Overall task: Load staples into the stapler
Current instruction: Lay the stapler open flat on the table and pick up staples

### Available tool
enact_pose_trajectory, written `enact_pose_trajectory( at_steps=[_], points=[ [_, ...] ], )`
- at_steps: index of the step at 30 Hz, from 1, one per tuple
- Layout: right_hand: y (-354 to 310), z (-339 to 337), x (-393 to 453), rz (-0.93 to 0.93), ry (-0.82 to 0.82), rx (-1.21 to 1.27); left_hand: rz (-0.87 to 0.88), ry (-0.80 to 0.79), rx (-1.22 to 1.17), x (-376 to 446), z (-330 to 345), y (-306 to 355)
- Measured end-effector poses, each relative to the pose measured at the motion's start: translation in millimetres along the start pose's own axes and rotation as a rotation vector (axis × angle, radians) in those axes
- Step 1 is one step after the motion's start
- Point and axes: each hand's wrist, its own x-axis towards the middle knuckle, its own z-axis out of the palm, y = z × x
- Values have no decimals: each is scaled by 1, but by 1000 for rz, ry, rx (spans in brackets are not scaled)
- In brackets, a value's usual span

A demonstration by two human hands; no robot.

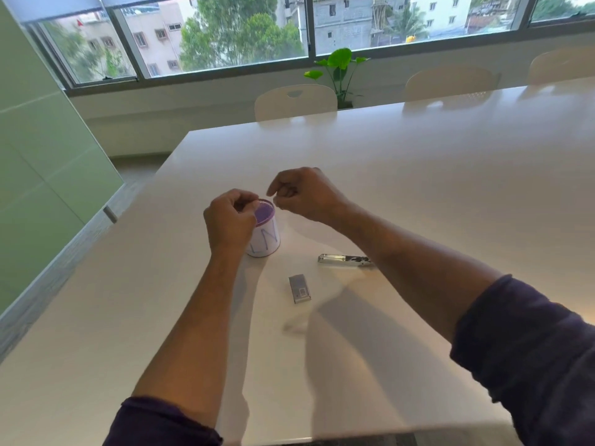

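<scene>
My left hand point(230, 220) and my right hand point(304, 194) hover close together over a small white cup with a purple mesh top point(267, 235). Both hands have their fingertips pinched, and they almost meet above the cup's rim. Whether something thin is held between them is too small to tell. The metal stapler point(344, 259) lies open on the white table point(418, 188), to the right of the cup, its rear end hidden under my right forearm. A small grey staple box point(300, 288) lies on the table in front of the cup, between my forearms.
The table's left edge runs diagonally beside a green glass wall point(48, 156). Cream chairs point(294, 101) stand along the far side, with a potted plant point(341, 72) below the window behind them.
</scene>
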Motion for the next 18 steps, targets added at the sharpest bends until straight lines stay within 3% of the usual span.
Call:
enact_pose_trajectory(
  at_steps=[10, 18],
  points=[
    [-15, 30, 21, -104, -86, -173, -63, -8, 66, 3, 2, -18],
    [-13, 31, 21, -114, -163, -253, -13, 17, 93, 4, 2, -19]
  ],
)
